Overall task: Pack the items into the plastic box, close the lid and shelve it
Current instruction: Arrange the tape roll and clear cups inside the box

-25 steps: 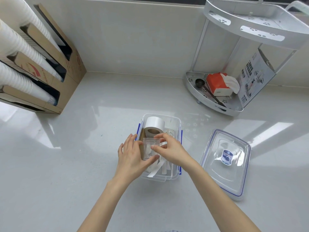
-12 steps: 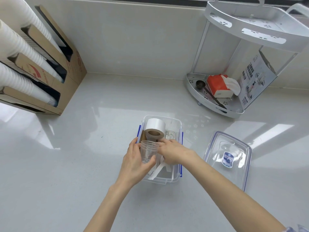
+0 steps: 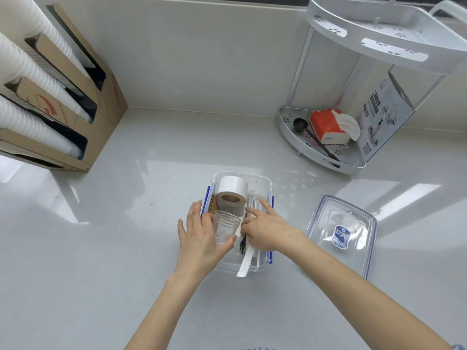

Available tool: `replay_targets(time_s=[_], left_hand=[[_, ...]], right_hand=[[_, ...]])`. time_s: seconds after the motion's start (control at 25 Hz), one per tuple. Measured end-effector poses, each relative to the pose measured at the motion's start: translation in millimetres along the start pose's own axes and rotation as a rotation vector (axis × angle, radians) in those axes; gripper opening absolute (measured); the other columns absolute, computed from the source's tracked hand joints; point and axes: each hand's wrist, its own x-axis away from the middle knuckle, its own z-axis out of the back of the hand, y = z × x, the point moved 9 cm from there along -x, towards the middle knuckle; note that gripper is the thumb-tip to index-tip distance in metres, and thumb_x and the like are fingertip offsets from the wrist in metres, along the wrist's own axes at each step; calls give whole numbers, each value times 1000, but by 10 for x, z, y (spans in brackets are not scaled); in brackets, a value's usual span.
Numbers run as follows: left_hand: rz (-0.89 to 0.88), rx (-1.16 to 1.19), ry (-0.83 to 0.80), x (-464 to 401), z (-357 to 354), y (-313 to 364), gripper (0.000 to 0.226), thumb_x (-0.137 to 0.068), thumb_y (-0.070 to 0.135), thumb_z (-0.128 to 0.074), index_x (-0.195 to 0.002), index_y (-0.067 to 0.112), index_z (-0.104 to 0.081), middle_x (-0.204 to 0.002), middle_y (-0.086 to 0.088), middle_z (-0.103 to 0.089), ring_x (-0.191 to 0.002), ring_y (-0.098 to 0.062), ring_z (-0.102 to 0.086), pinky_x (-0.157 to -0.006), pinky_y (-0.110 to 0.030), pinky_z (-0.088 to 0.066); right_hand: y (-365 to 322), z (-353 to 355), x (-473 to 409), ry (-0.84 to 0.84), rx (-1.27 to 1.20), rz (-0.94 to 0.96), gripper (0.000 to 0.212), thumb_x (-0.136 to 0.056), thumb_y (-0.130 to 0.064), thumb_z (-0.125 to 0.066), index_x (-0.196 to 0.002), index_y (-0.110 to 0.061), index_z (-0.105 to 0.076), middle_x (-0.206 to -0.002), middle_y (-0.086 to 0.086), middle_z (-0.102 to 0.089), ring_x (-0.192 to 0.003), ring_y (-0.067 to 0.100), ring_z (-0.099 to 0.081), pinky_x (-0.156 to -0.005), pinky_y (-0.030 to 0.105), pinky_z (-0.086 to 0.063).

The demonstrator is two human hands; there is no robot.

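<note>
A clear plastic box (image 3: 262, 183) with blue latches stands open on the white counter. Inside lie a white roll (image 3: 232, 192), a brown cardboard piece and several wrapped white strips (image 3: 246, 261) that stick out over the near rim. My left hand (image 3: 199, 238) holds a clear plastic cup (image 3: 225, 228) upright in the box, thumb on its near side. My right hand (image 3: 265, 229) rests on the strips in the box's right half, fingers spread, index finger pointing away. The clear lid (image 3: 341, 233) with a blue label lies flat on the counter to the right.
A white two-tier corner shelf (image 3: 328, 157) stands at the back right, its lower tier holding a red tissue pack (image 3: 328, 126), a black spoon and a printed carton. A cardboard dispenser (image 3: 75, 97) with stacks of white cups stands at the back left.
My right hand has let go of the cup and moved down onto the strips. My left hand now holds the cup alone, lower in the box and upright.
</note>
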Motion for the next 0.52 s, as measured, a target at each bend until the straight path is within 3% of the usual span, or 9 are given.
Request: replay_targets(time_s=[0.12,0.28,0.4,0.52], left_hand=[[-9,-17,26,6,13,14,58,-76,47,-59,-112,3,-45,-151,-16,-18,-143,-23,-8,-114,-52,-12],[-44,-50,110,20,48,32,58,-73,46,-63,-105,-1,-51,-146,-23,-30,-141,-30,-17,-112,-58,-11],[-32,-61,102,9,48,34,59,-75,48,-60,-108,1,-49,-148,-21,-27,-143,-28,-13,-113,-57,-8],[-10,-39,40,12,6,12,61,-77,49,-57,-116,5,-42,-151,-16,-18,-144,-22,-4,-115,-51,-1]], right_hand=[[0,154,63,150,-197,-5,34,-93,-15,-36,-123,-11,-51,-139,6,-50,-145,18,-18,-120,44,7],[136,348,205,408,-606,-40,33,-91,-15,-44,-123,-11,-51,-130,4,-56,-128,18,-43,-117,34,-21],[38,381,284,401,-796,78,29,-89,-19,-51,-117,-16,-57,-122,-2,-62,-116,12,-53,-102,24,-38],[40,394,276,419,-849,66,20,-91,-22,-51,-106,-19,-64,-108,-2,-69,-104,14,-60,-93,29,-46]])
